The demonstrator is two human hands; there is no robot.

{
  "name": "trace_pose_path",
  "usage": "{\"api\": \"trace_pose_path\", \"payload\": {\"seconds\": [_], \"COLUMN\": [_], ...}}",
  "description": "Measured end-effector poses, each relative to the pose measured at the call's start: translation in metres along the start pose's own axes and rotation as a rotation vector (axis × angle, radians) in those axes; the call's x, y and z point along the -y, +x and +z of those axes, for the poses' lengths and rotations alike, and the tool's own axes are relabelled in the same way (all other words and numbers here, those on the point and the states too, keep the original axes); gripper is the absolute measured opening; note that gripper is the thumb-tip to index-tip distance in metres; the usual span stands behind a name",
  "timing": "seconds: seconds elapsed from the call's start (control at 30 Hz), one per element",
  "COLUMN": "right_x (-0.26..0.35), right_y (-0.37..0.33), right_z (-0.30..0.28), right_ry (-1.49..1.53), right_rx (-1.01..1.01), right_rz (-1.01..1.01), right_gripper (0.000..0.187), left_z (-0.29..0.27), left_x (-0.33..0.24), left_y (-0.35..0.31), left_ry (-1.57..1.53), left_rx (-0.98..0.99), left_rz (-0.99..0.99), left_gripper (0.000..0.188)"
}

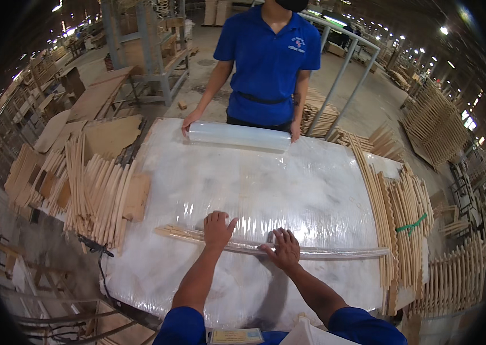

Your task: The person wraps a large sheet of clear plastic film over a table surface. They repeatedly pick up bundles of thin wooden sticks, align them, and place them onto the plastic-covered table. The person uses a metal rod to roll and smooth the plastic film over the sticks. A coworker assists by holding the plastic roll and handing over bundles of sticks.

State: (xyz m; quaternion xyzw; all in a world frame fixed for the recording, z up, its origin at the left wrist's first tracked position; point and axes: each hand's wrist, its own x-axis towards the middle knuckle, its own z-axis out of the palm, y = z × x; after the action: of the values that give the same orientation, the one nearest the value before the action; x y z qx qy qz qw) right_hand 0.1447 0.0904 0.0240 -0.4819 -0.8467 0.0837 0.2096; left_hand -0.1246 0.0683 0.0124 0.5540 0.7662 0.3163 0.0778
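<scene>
A thin bundle of wooden sticks (177, 232) lies across the table in front of me, with clear plastic film wrapped around most of it. Bare stick ends poke out at its left. My left hand (218, 231) rests over the left part of the bundle, fingers laid forward and thumb apart. Palm down on the middle is my right hand (284, 249), its fingers spread. From the bundle, a shiny sheet of stretch film (254, 195) runs over the tabletop to a large film roll (240, 137), which a co-worker holds by both ends at the far edge.
Loose wooden sticks (96, 192) are piled at the table's left. Stacked sticks (409, 230), some with a green tie (411, 225), line the right edge. Across the table (208, 164) stands the co-worker (266, 63) in a blue shirt. A metal rail (338, 86) rises behind.
</scene>
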Motion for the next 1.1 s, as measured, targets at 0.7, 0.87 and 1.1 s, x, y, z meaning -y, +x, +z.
{"api": "trace_pose_path", "payload": {"seconds": [0.7,0.87,1.1], "right_x": [0.029,0.034,0.003], "right_y": [-0.197,-0.201,-0.101], "right_z": [-0.036,-0.032,-0.011], "right_ry": [0.014,0.057,-0.124], "right_rx": [0.177,0.150,0.221], "right_rz": [-0.178,-0.160,-0.029], "right_gripper": [0.073,0.087,0.080], "left_z": [-0.043,-0.038,-0.007], "left_x": [-0.007,-0.009,-0.012], "left_y": [-0.187,-0.185,-0.178], "left_ry": [0.351,0.170,0.113], "left_rx": [0.523,0.178,-0.079], "left_rz": [0.231,0.313,0.188], "left_gripper": [0.099,0.092,0.098]}}
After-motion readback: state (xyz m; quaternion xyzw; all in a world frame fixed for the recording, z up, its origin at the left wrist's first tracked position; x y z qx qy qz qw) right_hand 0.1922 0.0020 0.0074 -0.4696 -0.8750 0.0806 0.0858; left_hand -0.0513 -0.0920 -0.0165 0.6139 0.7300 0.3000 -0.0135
